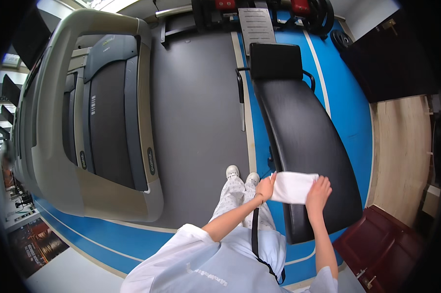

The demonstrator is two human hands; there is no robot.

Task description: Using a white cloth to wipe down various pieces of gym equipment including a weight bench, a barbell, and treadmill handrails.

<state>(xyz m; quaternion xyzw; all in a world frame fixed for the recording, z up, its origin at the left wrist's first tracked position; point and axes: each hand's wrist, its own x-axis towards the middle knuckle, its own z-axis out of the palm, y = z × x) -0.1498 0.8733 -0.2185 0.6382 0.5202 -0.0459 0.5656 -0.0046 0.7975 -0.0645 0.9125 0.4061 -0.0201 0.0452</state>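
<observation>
Between my two hands a folded white cloth (293, 187) is held out flat over the near end of a black padded bench (304, 132). My left hand (266, 187) grips the cloth's left edge, thumb on top. At the opposite edge, my right hand (319, 193) has its fingers curled over the cloth's corner. Whether the cloth touches the bench top cannot be told from here. A separate black headrest pad (276, 61) forms the bench's far end, with a black handle (239, 86) on its left side.
To the left stands a large treadmill (108, 121). A weight machine (257, 22) is at the far end of the bench, and a weight plate (340, 39) leans nearby. Dark red doors (383, 245) are at the lower right. My white shoes (233, 171) are on the floor.
</observation>
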